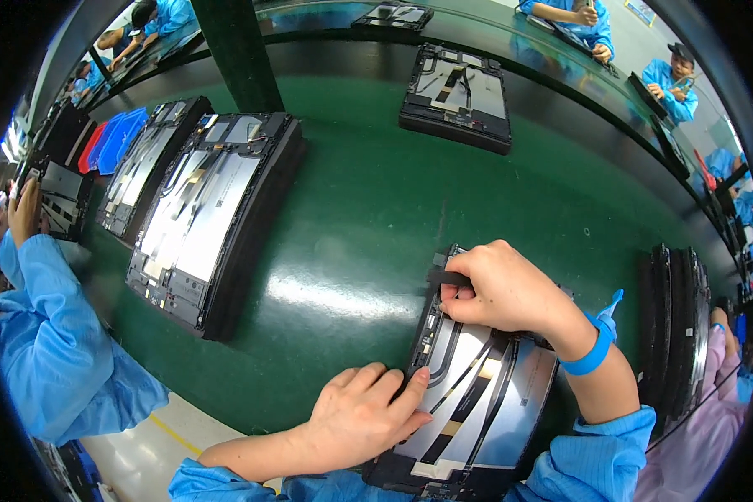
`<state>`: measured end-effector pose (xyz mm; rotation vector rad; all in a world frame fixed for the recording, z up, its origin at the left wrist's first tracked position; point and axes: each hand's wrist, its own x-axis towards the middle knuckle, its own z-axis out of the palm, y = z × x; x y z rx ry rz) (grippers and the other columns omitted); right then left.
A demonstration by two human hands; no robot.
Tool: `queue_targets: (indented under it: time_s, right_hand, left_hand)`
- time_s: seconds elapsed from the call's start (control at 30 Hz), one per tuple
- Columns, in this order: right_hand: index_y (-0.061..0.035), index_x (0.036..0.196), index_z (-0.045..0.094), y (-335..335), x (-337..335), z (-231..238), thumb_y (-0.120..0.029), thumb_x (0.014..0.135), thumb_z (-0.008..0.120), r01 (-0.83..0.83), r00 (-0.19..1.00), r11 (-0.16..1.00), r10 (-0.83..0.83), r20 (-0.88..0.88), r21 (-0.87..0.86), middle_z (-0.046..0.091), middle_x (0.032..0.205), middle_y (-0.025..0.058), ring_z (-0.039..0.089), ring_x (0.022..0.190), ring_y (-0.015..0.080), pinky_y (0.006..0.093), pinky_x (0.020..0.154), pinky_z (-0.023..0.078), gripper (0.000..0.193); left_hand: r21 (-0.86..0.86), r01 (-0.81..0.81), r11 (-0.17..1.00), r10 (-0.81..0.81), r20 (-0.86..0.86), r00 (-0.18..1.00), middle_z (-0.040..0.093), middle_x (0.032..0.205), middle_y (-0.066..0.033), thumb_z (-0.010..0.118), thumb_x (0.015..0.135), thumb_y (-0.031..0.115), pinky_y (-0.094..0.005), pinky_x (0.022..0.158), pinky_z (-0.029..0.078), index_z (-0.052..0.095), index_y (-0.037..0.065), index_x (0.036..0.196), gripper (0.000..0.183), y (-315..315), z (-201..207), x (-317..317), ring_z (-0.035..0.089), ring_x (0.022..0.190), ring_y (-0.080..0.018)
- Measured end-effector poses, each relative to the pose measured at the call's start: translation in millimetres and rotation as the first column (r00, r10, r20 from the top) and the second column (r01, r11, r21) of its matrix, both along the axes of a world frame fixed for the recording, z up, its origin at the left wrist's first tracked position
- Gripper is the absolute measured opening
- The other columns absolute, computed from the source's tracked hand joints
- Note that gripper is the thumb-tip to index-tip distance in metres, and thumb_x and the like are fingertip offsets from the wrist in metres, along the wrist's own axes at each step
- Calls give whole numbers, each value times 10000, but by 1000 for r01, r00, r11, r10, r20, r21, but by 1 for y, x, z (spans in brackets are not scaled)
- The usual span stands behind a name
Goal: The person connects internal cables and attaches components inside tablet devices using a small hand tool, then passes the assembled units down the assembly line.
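In front of me lies an opened tablet [523, 389], its silver inner plate crossed by black flat cables. My right hand [510, 284], with a blue wrist band [590, 347] on its wrist, is closed at the tablet's far left corner. Its thumb and fingers pinch a short black strip [448, 278] that sticks out to the left. My left hand [364, 414] lies along the tablet's left edge, fingers apart. Its thumb and forefinger tips touch the frame and the plate, and it grips nothing. My right fingers hide part of the corner.
Thick stacks of opened tablets [201, 209] stand on the green table [351, 209] at the left. Another stack [456, 96] sits at the far side, and upright dark panels [678, 326] stand at the right. Blue trays [119, 140] lie far left. A co-worker's blue sleeve [58, 335] reaches in there.
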<state>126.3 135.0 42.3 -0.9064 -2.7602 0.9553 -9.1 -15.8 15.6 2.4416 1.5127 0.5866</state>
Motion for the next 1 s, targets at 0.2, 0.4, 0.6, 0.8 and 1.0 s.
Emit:
queue_targets:
  time_s: [0.2,0.4,0.6,0.8,1.0]
  right_hand:
    - [7,562,501,3,0,0,-130,554,535,-33,999,999,33,11,8,476,498,136,488,482,274,312,464,394,142]
    - [14,560,497,2,1,-4,-118,546,530,-4,1000,1000,4,-10,6,475,510,149,484,486,287,325,461,387,137]
    - [26,562,499,2,-2,-3,-104,537,522,-18,1000,1000,18,-14,-12,472,512,160,487,485,289,331,457,384,135]
    - [40,569,503,4,1,-5,-101,537,517,-27,999,1000,27,-30,-3,474,519,175,498,493,291,333,454,389,145]
    - [35,635,531,4,9,1,-129,617,534,-39,999,999,39,16,14,506,594,171,506,572,294,328,531,405,165]
  left_hand:
    - [-531,-19,847,394,603,693,495,690,-93,564,698,116,-270,486,436,413,6,945,310,36,-4,-5,519,551,-151]
    - [-802,194,566,592,559,581,482,667,-73,566,693,103,-205,391,427,361,-40,949,357,81,-3,-7,500,504,-102]
    - [-822,208,529,607,539,584,476,667,-69,573,675,74,-193,382,428,364,-34,933,348,82,-2,-10,490,481,-91]
    - [-843,182,505,623,503,600,471,657,-65,577,669,68,-195,379,429,370,-17,895,318,85,1,-6,492,485,-91]
    - [-865,200,460,631,477,611,468,654,-60,570,657,57,-203,379,429,373,-4,896,316,90,3,-5,489,478,-97]
